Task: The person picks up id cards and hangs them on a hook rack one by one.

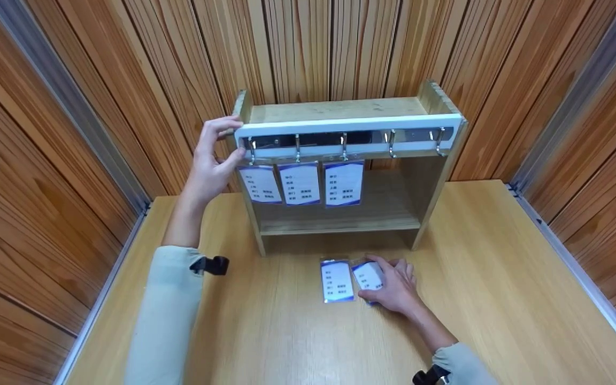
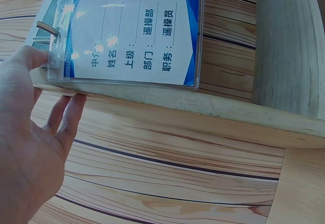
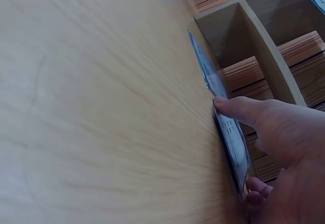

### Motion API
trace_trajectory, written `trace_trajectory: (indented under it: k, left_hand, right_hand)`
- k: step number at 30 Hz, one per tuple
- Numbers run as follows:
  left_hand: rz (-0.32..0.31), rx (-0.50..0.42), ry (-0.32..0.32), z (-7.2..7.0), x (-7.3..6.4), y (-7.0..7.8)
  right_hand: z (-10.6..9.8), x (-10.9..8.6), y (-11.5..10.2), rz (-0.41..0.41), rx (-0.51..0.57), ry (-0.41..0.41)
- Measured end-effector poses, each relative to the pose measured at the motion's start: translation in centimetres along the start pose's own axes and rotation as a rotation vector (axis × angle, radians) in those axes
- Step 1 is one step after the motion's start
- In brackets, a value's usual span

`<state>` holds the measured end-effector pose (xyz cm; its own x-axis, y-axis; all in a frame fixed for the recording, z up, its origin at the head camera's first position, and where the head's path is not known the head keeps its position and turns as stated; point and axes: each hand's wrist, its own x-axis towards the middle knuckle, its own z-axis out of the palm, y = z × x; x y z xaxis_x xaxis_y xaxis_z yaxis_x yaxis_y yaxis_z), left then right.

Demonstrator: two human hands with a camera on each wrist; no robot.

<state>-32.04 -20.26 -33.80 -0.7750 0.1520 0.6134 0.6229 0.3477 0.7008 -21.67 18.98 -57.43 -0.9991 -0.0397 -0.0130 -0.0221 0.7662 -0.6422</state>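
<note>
My left hand (image 1: pixel 209 166) grips the left end of the hook rail (image 1: pixel 340 124) on a wooden shelf (image 1: pixel 420 187), thumb in front and fingers at the side panel. Close to the thumb, a clear-sleeved name badge (image 2: pixel 132 36) hangs from a metal hook (image 2: pixel 46 29). My right hand (image 1: pixel 396 286) spans another badge (image 1: pixel 367 275) low at the tabletop, holding it between thumb and fingers; the palm covers part of it. Just left of that, a similar badge (image 1: pixel 337 282) lies flat on the table.
Beside the first hanging badge, a second badge (image 1: pixel 299 184) and a third badge (image 1: pixel 343 184) hang from the rail. The two hooks at the right, including the end hook (image 1: pixel 440 141), carry nothing. Wood-panelled walls (image 1: pixel 308 48) enclose the table (image 1: pixel 265 331).
</note>
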Motion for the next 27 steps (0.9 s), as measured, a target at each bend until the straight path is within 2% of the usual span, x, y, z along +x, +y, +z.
trace_trajectory:
  k: [17,21,27]
  left_hand:
    - [-0.02,-0.011,-0.003,0.03,0.01,-0.2]
    - [-0.023,-0.005,0.001,-0.02,0.01,-0.12]
    - [-0.007,0.012,0.007,0.04,0.01,-0.04]
  right_hand:
    - [-0.43,0.29,-0.55,0.031,0.06,-0.038]
    - [-0.45,0.3,-0.45,0.012,0.094,-0.041]
    - [-0.19,0.23,0.11,-0.023,0.124,-0.002]
